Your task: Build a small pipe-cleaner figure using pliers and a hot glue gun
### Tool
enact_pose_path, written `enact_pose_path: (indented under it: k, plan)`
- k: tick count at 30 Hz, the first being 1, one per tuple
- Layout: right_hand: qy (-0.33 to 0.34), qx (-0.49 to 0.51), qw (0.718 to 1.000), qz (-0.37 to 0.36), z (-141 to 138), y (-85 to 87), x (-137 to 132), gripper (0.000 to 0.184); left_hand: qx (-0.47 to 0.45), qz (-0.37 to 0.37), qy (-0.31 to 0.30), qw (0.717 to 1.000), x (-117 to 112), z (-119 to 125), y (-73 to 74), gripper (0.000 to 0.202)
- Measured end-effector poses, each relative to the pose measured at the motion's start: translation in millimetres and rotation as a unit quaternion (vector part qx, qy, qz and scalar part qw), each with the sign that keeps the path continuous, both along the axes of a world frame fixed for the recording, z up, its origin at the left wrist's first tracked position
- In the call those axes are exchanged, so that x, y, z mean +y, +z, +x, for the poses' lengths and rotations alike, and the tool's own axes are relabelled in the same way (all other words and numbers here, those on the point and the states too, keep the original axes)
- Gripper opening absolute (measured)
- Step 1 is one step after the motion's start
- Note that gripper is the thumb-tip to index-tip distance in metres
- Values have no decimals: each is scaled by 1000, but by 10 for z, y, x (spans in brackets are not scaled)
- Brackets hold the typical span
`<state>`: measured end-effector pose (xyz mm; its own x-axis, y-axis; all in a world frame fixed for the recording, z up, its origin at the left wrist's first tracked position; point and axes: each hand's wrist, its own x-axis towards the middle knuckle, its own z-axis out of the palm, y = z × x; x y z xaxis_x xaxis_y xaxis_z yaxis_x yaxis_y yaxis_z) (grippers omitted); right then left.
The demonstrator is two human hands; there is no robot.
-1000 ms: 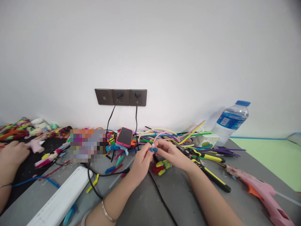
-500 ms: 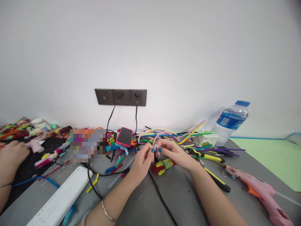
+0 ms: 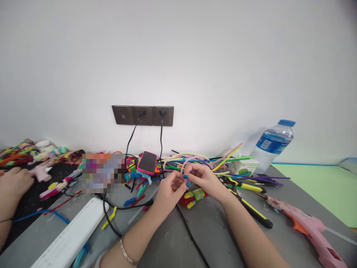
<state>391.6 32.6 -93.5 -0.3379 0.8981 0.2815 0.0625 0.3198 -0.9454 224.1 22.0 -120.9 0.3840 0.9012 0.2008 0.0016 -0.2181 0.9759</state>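
Above the middle of the table, my left hand [image 3: 170,190] and my right hand [image 3: 205,181] meet fingertip to fingertip. Both are closed in a pinch on a pale pink pipe cleaner [image 3: 183,165], which arcs up behind the fingers. Its pinched part is mostly hidden by my fingertips. Just below my right hand lies a small figure of red and yellow pipe cleaners [image 3: 194,197] with a green band. Loose pipe cleaners [image 3: 199,159] in many colours spread out behind both hands.
Right: yellow-black pliers [image 3: 252,212], a pink glue gun [image 3: 309,219], a small box [image 3: 244,166] and a water bottle [image 3: 275,141]. Left: a phone [image 3: 147,162], a white power strip [image 3: 72,234], black cables [image 3: 192,234] and another person's hand [image 3: 16,184].
My left thumb has shifted right and over the pinch, and my fingertips now cover the pink bend that showed between them. My right hand has moved slightly left.
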Motion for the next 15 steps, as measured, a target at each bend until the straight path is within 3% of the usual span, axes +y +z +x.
enact_pose_path:
  k: [3,9,15]
  plan:
    - [-13,-9,999,34,-16,13,2,35,-21,-49,-14,998,9,14,-19,22]
    - [-33,-26,999,-3,-23,1,1,35,-76,-72,-13,994,11,27,-15,29]
    - [-33,24,999,-33,-79,11,-14,35,-128,-86,-1,988,7,38,21,36]
